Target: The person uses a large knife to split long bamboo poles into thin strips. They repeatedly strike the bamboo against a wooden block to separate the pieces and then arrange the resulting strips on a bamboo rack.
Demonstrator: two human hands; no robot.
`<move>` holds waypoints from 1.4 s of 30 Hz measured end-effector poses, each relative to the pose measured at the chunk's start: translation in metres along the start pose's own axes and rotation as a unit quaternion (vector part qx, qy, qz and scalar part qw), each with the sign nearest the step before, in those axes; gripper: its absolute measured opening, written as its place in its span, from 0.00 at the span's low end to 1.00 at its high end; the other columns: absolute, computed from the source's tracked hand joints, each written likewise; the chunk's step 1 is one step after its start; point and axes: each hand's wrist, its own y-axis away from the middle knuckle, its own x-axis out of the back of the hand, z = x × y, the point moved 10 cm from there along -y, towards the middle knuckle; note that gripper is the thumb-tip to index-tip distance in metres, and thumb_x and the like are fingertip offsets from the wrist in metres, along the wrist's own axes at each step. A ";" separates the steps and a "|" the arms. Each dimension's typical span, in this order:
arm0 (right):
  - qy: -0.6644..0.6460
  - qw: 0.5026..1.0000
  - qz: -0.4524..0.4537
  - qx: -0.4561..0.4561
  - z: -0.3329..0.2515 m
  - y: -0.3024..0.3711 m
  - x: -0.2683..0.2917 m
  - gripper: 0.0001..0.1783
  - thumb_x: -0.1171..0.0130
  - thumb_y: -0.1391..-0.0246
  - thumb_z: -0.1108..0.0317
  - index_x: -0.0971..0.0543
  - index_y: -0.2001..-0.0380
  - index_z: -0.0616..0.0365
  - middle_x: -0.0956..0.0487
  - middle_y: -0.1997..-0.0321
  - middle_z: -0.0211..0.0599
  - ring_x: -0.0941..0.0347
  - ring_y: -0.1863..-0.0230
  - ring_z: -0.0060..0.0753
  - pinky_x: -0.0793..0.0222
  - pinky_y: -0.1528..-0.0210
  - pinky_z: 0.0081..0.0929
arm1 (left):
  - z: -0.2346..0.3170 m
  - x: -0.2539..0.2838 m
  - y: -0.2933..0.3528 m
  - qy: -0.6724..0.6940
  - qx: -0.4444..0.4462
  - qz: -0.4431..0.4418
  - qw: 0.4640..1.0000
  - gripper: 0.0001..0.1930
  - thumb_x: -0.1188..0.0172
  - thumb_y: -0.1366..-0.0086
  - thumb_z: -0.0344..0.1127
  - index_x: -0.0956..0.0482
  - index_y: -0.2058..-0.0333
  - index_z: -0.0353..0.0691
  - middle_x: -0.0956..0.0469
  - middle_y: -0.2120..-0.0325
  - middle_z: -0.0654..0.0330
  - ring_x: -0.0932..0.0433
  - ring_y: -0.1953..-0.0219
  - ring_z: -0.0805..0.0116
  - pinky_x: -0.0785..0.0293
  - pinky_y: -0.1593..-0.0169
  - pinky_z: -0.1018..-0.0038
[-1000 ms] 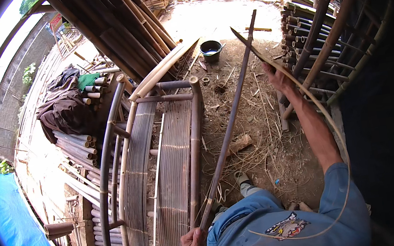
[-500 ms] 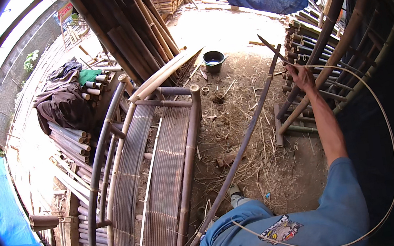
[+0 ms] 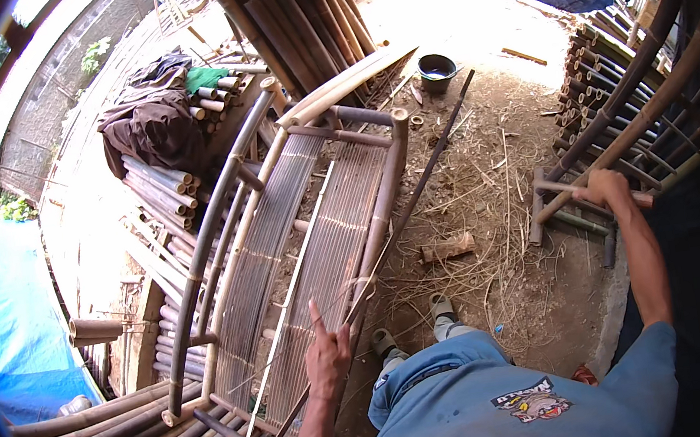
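My right hand (image 3: 608, 188) is closed round the handle of a long-bladed knife (image 3: 558, 187), held out at the right in front of a bamboo rack. Its reddish handle end sticks out behind my fist. My left hand (image 3: 328, 359) is over the near right side of a slatted bamboo bench (image 3: 289, 252), index finger stretched out and the others partly hidden. A long dark bamboo pole (image 3: 434, 156) slants along the bench's right side and passes beneath this hand. Beside the pole is a small pale curl of strip (image 3: 362, 289). One pale thin strip (image 3: 289, 287) lies lengthwise on the bench.
A black bucket (image 3: 438, 73) stands on the ground beyond the bench. Bamboo shavings and a short block (image 3: 448, 247) litter the floor by my feet. Stacked bamboo poles (image 3: 164, 198) lie at the left; the bamboo rack (image 3: 624, 172) stands at the right.
My right hand has come down and nearer with the knife; the long looping strip is out of sight. My left hand has moved up from the pole's near end, and the pole now lies against the bench.
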 end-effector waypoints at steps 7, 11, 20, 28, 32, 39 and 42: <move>-0.194 0.923 0.114 0.311 -0.147 0.127 -0.010 0.30 0.46 0.47 0.34 0.20 0.66 0.53 0.19 0.71 0.44 0.19 0.68 0.50 0.25 0.62 0.43 | 0.067 -0.012 -0.057 -0.035 -0.058 0.044 0.997 0.43 0.45 0.33 0.43 0.65 0.30 0.46 0.25 0.84 0.49 0.25 0.81 0.49 0.33 0.75 0.57; -0.251 0.862 0.197 0.393 -0.184 0.161 -0.008 0.29 0.44 0.47 0.35 0.21 0.67 0.53 0.21 0.77 0.41 0.20 0.71 0.48 0.25 0.68 0.41 | 0.090 -0.011 -0.062 -0.058 -0.077 0.052 0.994 0.43 0.46 0.32 0.45 0.65 0.30 0.47 0.24 0.82 0.46 0.24 0.80 0.47 0.34 0.75 0.55; -0.309 0.797 0.292 0.428 -0.255 0.172 -0.023 0.31 0.46 0.45 0.36 0.24 0.70 0.58 0.22 0.79 0.43 0.21 0.77 0.46 0.25 0.75 0.40 | 0.090 -0.059 -0.048 0.177 -0.035 -0.090 0.980 0.15 0.46 0.32 0.42 0.20 0.56 0.37 0.20 0.70 0.47 0.20 0.67 0.50 0.27 0.62 0.63; -0.368 0.818 0.241 0.370 -0.259 0.126 -0.016 0.36 0.57 0.42 0.29 0.27 0.74 0.55 0.23 0.83 0.41 0.21 0.81 0.38 0.25 0.80 0.37 | 0.105 -0.044 -0.031 0.110 -0.101 -0.001 0.989 0.11 0.45 0.33 0.38 0.21 0.59 0.36 0.23 0.74 0.48 0.23 0.71 0.57 0.28 0.64 0.67; -0.322 0.776 0.302 0.451 -0.273 0.165 -0.023 0.37 0.61 0.41 0.29 0.28 0.73 0.55 0.25 0.85 0.33 0.28 0.87 0.27 0.31 0.87 0.32 | 0.108 -0.048 -0.030 0.196 -0.108 -0.012 0.975 0.09 0.45 0.33 0.35 0.22 0.63 0.35 0.27 0.76 0.47 0.24 0.73 0.56 0.30 0.68 0.68; -0.355 0.807 0.381 0.279 -0.174 0.045 0.013 0.37 0.66 0.42 0.26 0.33 0.79 0.50 0.37 0.91 0.23 0.39 0.92 0.21 0.40 0.92 0.28 | 0.084 -0.044 0.006 0.167 -0.148 0.017 0.975 0.09 0.40 0.36 0.35 0.18 0.64 0.35 0.25 0.80 0.54 0.27 0.77 0.74 0.32 0.72 0.74; -0.321 0.838 0.363 0.249 -0.158 0.035 0.013 0.38 0.64 0.42 0.26 0.28 0.76 0.52 0.35 0.92 0.25 0.36 0.91 0.23 0.39 0.91 0.28 | 0.048 -0.049 0.018 0.124 -0.143 -0.007 0.982 0.07 0.41 0.38 0.30 0.20 0.63 0.35 0.24 0.77 0.50 0.23 0.76 0.59 0.29 0.69 0.71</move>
